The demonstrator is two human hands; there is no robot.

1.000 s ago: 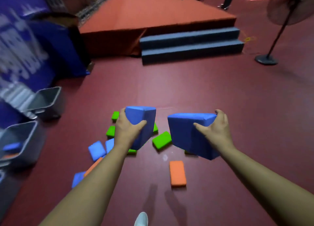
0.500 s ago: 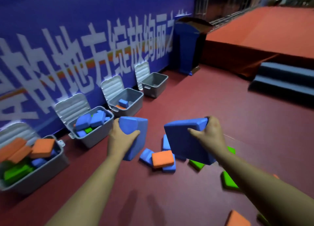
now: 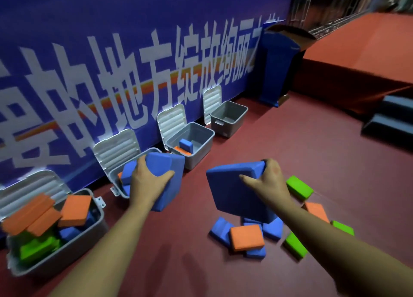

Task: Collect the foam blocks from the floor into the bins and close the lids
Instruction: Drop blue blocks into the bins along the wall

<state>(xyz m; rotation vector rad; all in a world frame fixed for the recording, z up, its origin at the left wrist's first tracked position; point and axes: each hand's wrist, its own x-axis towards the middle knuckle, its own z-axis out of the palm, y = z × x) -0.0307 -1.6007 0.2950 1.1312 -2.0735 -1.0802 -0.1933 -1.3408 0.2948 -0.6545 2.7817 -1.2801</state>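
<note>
Blue banner wall [image 3: 138,28], red floor [image 3: 312,153]

The dark red floor [image 3: 290,151] is carrying four grey plastic bins in a row along the foot of the banner wall, lids standing open: the nearest bin [image 3: 67,258], the second bin [image 3: 112,177], the third bin [image 3: 199,156] and the farthest bin [image 3: 228,127]. Out from them, small blue foam blocks [image 3: 220,228] are lying together, with a flat orange foam block [image 3: 247,237] resting across them. Green foam blocks [image 3: 299,187] and a second orange block [image 3: 316,210] are lying just beside. A tall blue stand [image 3: 277,69] is standing past the row.
</note>
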